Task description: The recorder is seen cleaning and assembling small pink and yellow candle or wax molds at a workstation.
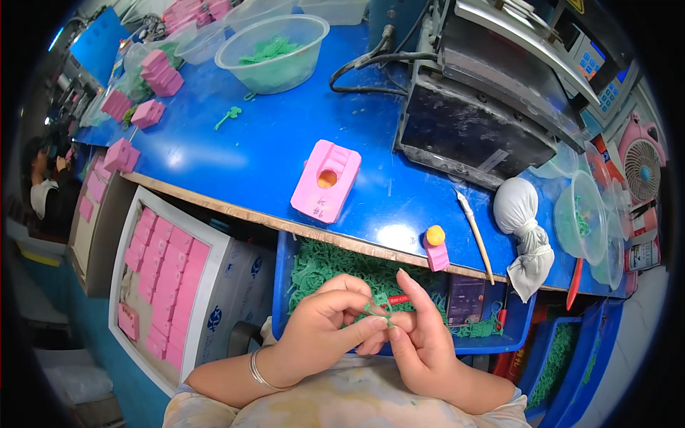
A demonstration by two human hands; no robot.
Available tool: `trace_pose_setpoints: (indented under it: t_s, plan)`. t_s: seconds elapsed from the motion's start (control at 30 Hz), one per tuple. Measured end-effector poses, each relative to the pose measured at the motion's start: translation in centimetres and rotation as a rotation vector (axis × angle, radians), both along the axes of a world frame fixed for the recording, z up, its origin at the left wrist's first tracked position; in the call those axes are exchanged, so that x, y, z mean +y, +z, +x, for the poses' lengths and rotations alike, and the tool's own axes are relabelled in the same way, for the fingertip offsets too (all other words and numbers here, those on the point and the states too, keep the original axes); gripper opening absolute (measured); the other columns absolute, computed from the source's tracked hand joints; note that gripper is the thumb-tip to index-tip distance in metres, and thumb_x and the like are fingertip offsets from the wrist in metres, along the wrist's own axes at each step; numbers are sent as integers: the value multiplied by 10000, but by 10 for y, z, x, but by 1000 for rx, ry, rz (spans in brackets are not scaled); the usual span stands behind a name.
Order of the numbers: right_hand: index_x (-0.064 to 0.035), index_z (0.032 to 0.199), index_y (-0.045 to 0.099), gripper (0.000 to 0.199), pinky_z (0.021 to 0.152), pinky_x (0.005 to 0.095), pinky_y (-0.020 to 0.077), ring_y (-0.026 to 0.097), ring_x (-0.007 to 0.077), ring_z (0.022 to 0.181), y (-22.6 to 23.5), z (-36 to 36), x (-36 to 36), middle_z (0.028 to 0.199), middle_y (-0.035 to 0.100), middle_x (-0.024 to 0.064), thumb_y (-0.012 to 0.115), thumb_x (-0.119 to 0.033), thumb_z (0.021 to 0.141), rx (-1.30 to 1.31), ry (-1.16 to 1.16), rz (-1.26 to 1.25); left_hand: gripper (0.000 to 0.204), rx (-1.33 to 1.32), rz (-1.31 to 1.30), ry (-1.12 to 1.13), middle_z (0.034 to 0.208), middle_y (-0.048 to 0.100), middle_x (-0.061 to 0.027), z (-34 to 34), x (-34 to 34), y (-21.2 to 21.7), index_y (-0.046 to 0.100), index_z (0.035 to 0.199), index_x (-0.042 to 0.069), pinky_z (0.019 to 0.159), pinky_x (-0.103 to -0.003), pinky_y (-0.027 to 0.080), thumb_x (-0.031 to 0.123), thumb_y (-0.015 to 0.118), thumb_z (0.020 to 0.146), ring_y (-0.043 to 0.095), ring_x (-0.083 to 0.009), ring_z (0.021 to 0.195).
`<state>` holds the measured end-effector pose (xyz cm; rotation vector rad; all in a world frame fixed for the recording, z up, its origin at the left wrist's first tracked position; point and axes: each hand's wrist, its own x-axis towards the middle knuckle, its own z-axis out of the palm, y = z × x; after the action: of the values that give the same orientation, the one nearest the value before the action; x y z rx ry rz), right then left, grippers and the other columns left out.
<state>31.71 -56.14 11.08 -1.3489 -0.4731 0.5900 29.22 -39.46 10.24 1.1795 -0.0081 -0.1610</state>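
Observation:
My left hand (321, 328), with a bangle at its wrist, pinches a small green wax piece (380, 307) between thumb and fingers. My right hand (422, 341) meets it from the other side, thumb and fingers closed on the same piece and the index finger raised. A short red strip (399, 300) shows beside the piece, partly hidden by fingers. Both hands are over a blue tray (517, 335) full of green strands (314, 267). Beyond the tray, on the blue table (250, 164), lies a pink mould block (339, 160) with a round hole.
A pale-handled pen-like tool (472, 232), a tied white cloth pouch (519, 214) and a pink block with yellow top (436, 246) lie along the right edge. Behind stands a black machine (471, 128). A clear bowl (275, 75) and a box of pink blocks (203, 314) are left.

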Motion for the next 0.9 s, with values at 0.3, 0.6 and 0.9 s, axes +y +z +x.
trace_pose_setpoints:
  t_s: [0.3,0.6,0.9]
  plan:
    - [-6,1384,137,552,599,222,418,507,83,635,6,1,4,720,546,63,394,20,895,106,-24,-63,166,-88,161,143,1002,467,-76,-5,-6,-14,555,929,-6,660,-233,421,-19,640,787,479,-102,818]
    - [-2,1347,214,513,518,198,337,421,62,541,-3,10,10,672,511,33,381,31,864,528,3,204,204,-493,690,196,922,465,-86,3,-2,-1,568,883,25,671,-291,414,-38,651,707,479,-179,793]
    - [17,1094,499,234,494,200,404,506,63,571,-14,3,-1,712,556,30,511,9,860,57,-224,-250,319,-687,989,273,895,506,-57,1,0,5,609,925,76,744,-363,404,16,680,620,499,-251,822]
